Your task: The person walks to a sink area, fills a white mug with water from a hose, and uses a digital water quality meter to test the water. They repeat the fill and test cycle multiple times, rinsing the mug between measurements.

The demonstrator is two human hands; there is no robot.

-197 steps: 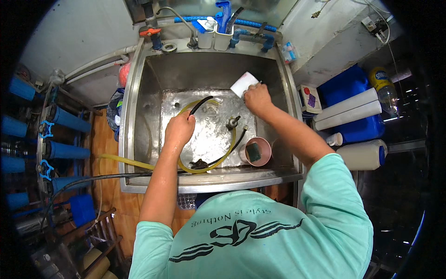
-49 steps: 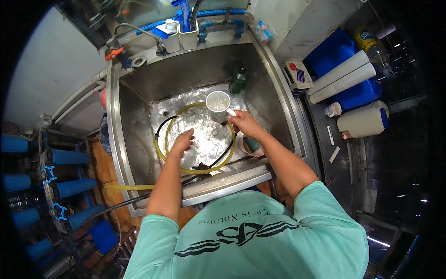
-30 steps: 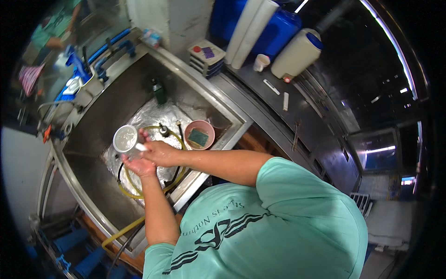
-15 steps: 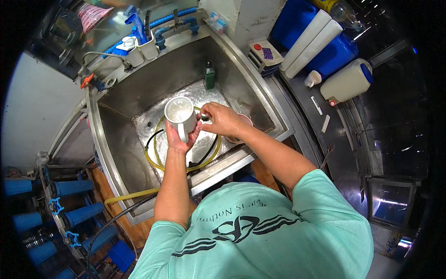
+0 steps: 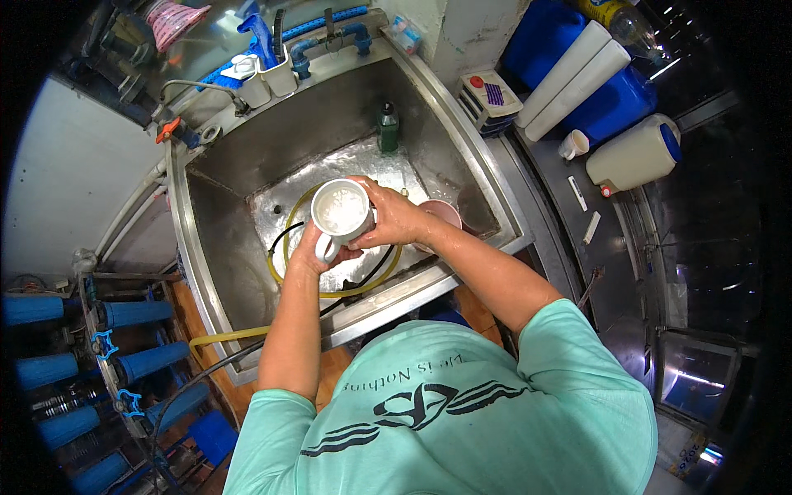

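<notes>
A white mug (image 5: 343, 234) with clear, bubbly liquid inside is held between both my hands over the metal sink (image 5: 412, 285). My left hand (image 5: 315, 249) grips it from below and left, near its handle. My right hand (image 5: 389, 216) is wrapped round the right side, and its wrist hides part of a pink cup or bowl (image 5: 444, 213) on the sink floor. Beneath the mug lies a coiled yellow hose (image 5: 239, 334), which runs out over the sink's front left rim. Both hands look wet.
A dark green bottle (image 5: 388, 130) stands at the sink's back. Blue-handled brushes sit in white holders (image 5: 279, 78) by the blue pipe tap (image 5: 334, 41). On the right counter are a small white cup (image 5: 575, 144), a cream jug (image 5: 634, 157) and white rolls (image 5: 577, 82).
My right hand has left a small dark-ended piece by the hose and moved onto the mug's right side. The mug has turned in my hands, its handle now toward the lower left.
</notes>
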